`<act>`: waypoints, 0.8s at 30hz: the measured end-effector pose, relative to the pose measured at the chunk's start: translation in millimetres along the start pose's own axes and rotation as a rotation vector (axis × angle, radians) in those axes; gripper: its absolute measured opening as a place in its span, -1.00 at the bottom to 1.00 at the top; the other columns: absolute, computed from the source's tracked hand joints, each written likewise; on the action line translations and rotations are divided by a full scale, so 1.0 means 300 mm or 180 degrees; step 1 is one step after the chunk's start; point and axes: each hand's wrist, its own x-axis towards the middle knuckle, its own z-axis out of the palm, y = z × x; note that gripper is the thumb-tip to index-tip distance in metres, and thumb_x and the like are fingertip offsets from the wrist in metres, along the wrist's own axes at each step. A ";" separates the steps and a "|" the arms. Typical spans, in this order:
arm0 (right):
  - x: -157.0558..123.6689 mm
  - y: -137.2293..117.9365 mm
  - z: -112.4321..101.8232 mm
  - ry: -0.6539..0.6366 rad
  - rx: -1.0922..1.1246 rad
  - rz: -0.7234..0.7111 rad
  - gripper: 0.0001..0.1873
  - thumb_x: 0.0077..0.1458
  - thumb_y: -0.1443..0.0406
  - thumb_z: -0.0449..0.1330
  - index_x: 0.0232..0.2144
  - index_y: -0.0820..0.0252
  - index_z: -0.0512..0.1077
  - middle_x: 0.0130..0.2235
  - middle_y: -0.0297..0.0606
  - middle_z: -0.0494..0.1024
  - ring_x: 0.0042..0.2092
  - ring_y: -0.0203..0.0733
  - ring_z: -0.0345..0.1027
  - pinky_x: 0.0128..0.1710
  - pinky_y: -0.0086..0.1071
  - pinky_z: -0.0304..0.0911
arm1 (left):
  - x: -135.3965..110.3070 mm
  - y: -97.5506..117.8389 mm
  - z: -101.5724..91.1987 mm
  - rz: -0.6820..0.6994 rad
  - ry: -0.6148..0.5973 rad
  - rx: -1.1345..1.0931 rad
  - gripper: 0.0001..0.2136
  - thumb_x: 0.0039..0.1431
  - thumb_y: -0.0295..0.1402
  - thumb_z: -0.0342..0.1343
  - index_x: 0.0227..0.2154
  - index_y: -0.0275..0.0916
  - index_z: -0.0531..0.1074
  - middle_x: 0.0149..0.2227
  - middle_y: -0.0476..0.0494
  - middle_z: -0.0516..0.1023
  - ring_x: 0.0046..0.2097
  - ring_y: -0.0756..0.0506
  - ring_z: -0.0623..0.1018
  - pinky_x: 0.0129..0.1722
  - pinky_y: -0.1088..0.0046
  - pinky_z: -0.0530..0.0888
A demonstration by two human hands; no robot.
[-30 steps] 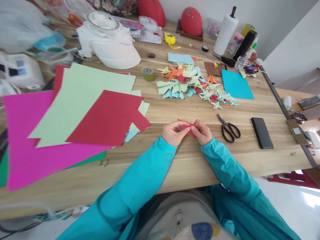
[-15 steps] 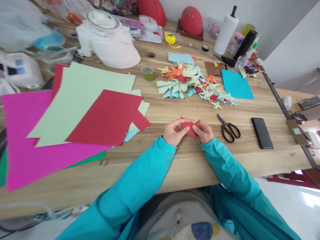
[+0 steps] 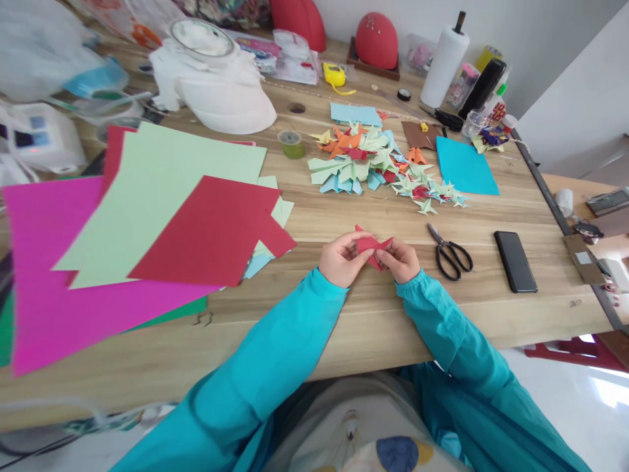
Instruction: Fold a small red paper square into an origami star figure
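Note:
A small folded red paper piece (image 3: 369, 246) sits between both hands, just above the wooden table (image 3: 373, 314). My left hand (image 3: 340, 259) pinches its left side with fingers curled. My right hand (image 3: 400, 259) pinches its right side in the same way. Both arms wear teal sleeves. Beyond the hands lies a heap of folded paper shapes (image 3: 378, 167) in green, orange, red and blue. Black-handled scissors (image 3: 449, 252) lie closed just right of my right hand.
Large sheets of pink (image 3: 54, 282), pale green (image 3: 162, 190) and red paper (image 3: 211, 229) fan out at left. A black phone (image 3: 515, 261) lies at right, a blue sheet (image 3: 464, 166) behind it. A paper towel roll (image 3: 443, 65), bottles, a tape roll (image 3: 291, 144) and white foam (image 3: 216, 85) crowd the far edge.
The hands stay in place and work the red piece; its pointed flaps have shifted slightly upward and turned between the fingers.

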 end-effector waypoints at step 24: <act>0.013 0.002 -0.012 -0.0316 0.0231 0.0305 -0.56 -0.23 -0.03 0.25 -0.54 0.21 0.28 -0.67 -0.42 0.39 -0.65 -0.37 0.28 -0.66 -0.48 0.17 | 0.007 -0.015 -0.022 -0.0115 -0.0226 0.0096 -0.70 -0.15 -0.38 0.23 -0.26 -0.32 0.50 -0.34 -0.21 0.60 -0.33 -0.10 0.58 -0.30 0.41 0.53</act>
